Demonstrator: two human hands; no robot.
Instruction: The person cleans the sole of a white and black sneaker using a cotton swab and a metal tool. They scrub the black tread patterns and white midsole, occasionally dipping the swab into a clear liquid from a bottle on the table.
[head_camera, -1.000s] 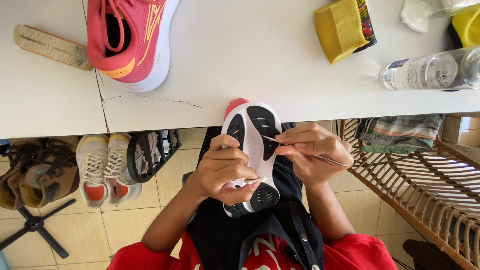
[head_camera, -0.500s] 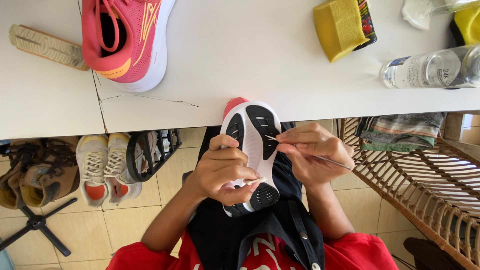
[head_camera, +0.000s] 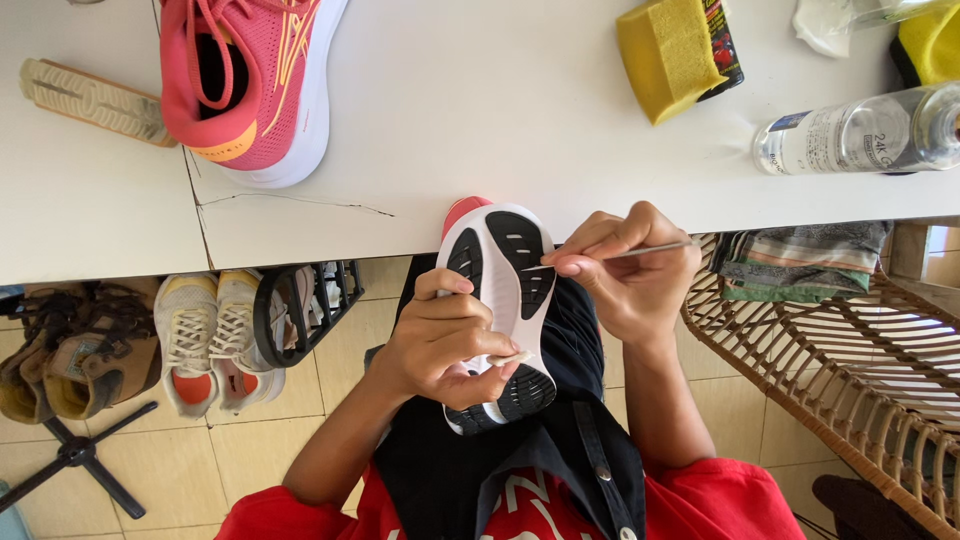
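Right hand (head_camera: 625, 275) has lifted its thin pick (head_camera: 640, 249) along the upturned shoe sole (head_camera: 497, 300).

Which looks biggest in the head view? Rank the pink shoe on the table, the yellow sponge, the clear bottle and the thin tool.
1. pink shoe, partly cut off
2. and 3. clear bottle and yellow sponge: alike, both cropped, not ranked
4. thin tool in the right hand

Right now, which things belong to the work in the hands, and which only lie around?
In use: upturned shoe gripped by left hand; thin pick held by right hand against the sole.

Lying about: pink shoe, yellow sponge, clear bottle, loose insole, shoes on the floor, wicker chair.
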